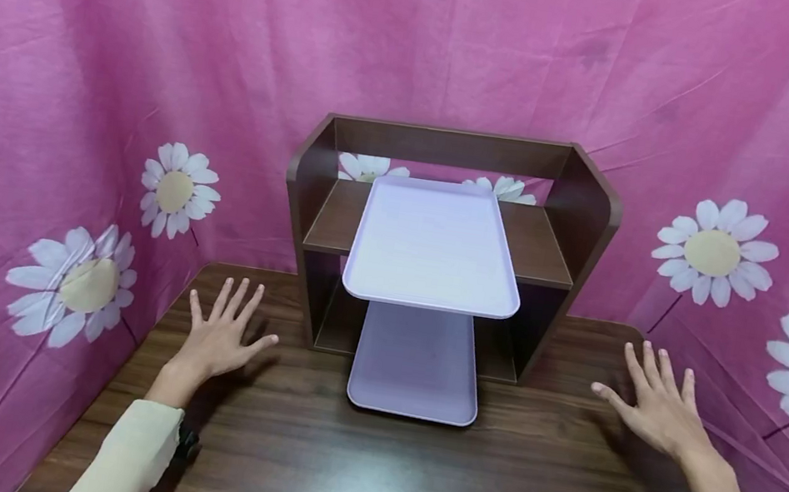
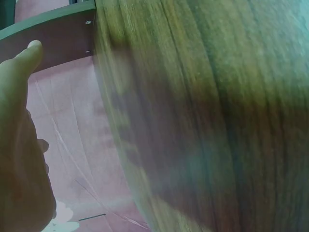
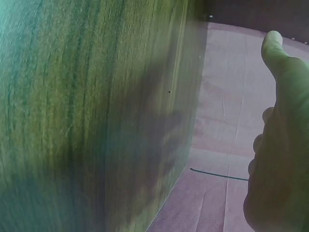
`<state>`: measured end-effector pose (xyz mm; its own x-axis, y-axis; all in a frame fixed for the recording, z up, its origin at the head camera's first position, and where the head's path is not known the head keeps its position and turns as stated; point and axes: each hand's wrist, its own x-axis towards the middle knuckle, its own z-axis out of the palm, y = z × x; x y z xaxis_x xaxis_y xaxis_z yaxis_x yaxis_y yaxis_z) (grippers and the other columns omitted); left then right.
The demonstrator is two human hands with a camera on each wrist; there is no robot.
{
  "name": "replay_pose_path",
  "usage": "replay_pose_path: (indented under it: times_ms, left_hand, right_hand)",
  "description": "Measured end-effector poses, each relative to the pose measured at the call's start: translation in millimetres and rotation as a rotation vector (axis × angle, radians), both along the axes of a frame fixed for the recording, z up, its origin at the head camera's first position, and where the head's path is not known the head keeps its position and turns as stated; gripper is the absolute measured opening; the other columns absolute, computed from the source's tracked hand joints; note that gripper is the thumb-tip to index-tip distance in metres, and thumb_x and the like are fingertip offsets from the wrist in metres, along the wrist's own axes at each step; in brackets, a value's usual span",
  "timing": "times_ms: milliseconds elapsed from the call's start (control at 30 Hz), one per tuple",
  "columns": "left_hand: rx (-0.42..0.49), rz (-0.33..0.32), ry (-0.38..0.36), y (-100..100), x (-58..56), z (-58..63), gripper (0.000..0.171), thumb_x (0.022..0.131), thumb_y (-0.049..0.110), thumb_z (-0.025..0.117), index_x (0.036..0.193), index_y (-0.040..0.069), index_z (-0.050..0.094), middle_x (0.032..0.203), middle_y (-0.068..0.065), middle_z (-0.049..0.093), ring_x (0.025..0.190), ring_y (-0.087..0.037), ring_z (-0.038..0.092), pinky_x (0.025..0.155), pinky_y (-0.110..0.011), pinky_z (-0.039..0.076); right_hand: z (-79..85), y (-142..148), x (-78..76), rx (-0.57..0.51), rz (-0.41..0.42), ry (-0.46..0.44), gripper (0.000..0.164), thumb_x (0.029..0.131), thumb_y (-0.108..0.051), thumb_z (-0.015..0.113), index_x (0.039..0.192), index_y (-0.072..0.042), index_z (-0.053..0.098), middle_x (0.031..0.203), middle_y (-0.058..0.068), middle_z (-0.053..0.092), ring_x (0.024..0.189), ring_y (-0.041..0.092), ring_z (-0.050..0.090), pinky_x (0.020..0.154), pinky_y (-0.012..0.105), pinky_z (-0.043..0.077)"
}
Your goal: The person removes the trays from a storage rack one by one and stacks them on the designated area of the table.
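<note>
My left hand (image 1: 217, 343) is spread over the left side of the wooden table (image 1: 378, 471), holding nothing. On the right side my right hand (image 1: 662, 414) is likewise spread with straight fingers and holds nothing. Both cast shadows on the wood in the wrist views. Between them stands a dark brown two-level shelf (image 1: 573, 212). A pale lilac tray (image 1: 438, 244) lies on its upper level and juts out over the front edge. Below it, a second lilac tray (image 1: 417, 367) reaches from the lower level out over the table; its rear part is hidden by the upper tray.
A pink curtain (image 1: 468, 46) with large white daisies hangs behind the table and on both sides. The shelf's side panel (image 2: 58, 36) shows near my left thumb in the left wrist view. Dark bands sit at both wrists.
</note>
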<state>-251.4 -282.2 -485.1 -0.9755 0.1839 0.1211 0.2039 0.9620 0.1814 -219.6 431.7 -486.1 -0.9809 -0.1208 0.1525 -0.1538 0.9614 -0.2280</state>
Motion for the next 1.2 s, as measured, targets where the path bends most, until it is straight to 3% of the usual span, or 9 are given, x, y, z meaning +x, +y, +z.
replay_pose_path:
  times_ms: [267,433,500,567,633,700,833,1000,1200]
  left_hand:
    - [0.007,-0.006,0.015,1,4.1,3.1,0.097,0.101,0.068,0.055,0.173,0.019,0.012,0.179,-0.019,0.007,0.166,-0.042,-0.005,0.118,-0.082,-0.019]
    - [0.016,-0.011,0.045,2,5.7,5.2,0.09,0.105,0.062,0.056,0.173,0.018,0.017,0.178,-0.021,0.017,0.166,-0.043,0.003,0.119,-0.085,-0.01]
    - [0.025,-0.018,0.067,4,6.2,7.3,0.085,0.106,0.056,0.058,0.172,0.016,0.021,0.176,-0.021,0.023,0.165,-0.043,0.009,0.121,-0.085,-0.003]
    - [0.04,-0.029,0.099,6,6.1,9.8,0.079,0.107,0.049,0.06,0.17,0.012,0.027,0.174,-0.02,0.03,0.163,-0.042,0.018,0.122,-0.084,0.006]
    - [0.049,-0.048,0.145,7,6.0,12.5,0.073,0.108,0.043,0.061,0.166,0.008,0.036,0.169,-0.021,0.039,0.159,-0.043,0.029,0.122,-0.08,0.02]
    - [0.062,-0.073,0.204,9,6.3,15.3,0.065,0.108,0.038,0.062,0.161,0.004,0.044,0.161,-0.023,0.05,0.151,-0.044,0.043,0.117,-0.076,0.035]
    - [0.104,-0.109,0.314,15,6.9,20.8,0.052,0.107,0.032,0.064,0.148,0.0,0.059,0.141,-0.024,0.067,0.13,-0.045,0.062,0.101,-0.065,0.053]
    - [0.169,-0.113,0.371,25,6.5,29.4,0.04,0.107,0.027,0.064,0.137,0.001,0.067,0.123,-0.02,0.074,0.115,-0.041,0.068,0.095,-0.059,0.058]
    - [0.294,-0.082,0.386,37,7.2,42.2,0.024,0.105,0.02,0.068,0.12,0.003,0.073,0.109,-0.014,0.076,0.099,-0.033,0.07,0.08,-0.054,0.06]
  right_hand:
    - [-1.4,-4,0.7,-0.004,0.011,0.002,0.1,0.106,-0.06,0.053,0.17,-0.006,-0.003,0.173,0.034,-0.006,0.161,0.053,-0.012,0.122,0.068,-0.029]
    - [0.7,-6,-0.1,-0.035,0.026,0.013,0.098,0.107,-0.057,0.054,0.17,-0.002,0.003,0.172,0.037,0.004,0.162,0.053,-0.006,0.127,0.068,-0.02]
    - [3.9,-9,-0.3,-0.054,0.015,0.028,0.096,0.107,-0.055,0.056,0.169,0.001,0.01,0.167,0.043,0.015,0.159,0.058,0.006,0.129,0.072,-0.005]
    - [9.0,-12,0.2,-0.067,-0.012,0.035,0.09,0.107,-0.053,0.058,0.167,0.002,0.02,0.158,0.047,0.031,0.15,0.065,0.026,0.123,0.078,0.019]
    - [15.0,-19,1.9,-0.088,-0.044,0.041,0.08,0.107,-0.052,0.059,0.162,0.002,0.036,0.147,0.047,0.047,0.135,0.068,0.045,0.103,0.081,0.04]
    - [20.9,-27,3.9,-0.11,-0.07,0.049,0.069,0.107,-0.051,0.059,0.154,-0.001,0.05,0.135,0.043,0.06,0.119,0.067,0.058,0.082,0.079,0.048]
    - [28.6,-43,8.7,-0.198,-0.073,0.1,0.046,0.107,-0.042,0.063,0.13,-0.003,0.071,0.104,0.025,0.079,0.09,0.043,0.075,0.069,0.057,0.055]
    - [36.6,-63,13.9,-0.364,-0.065,0.063,0.03,0.109,-0.027,0.062,0.115,-0.001,0.076,0.084,0.009,0.08,0.063,0.005,0.065,0.057,0.029,0.052]
    - [49.1,-90,21.4,-0.582,-0.068,-0.06,0.026,0.11,-0.015,0.058,0.113,0.007,0.072,0.084,0.012,0.081,0.063,0.011,0.073,0.055,0.03,0.06]
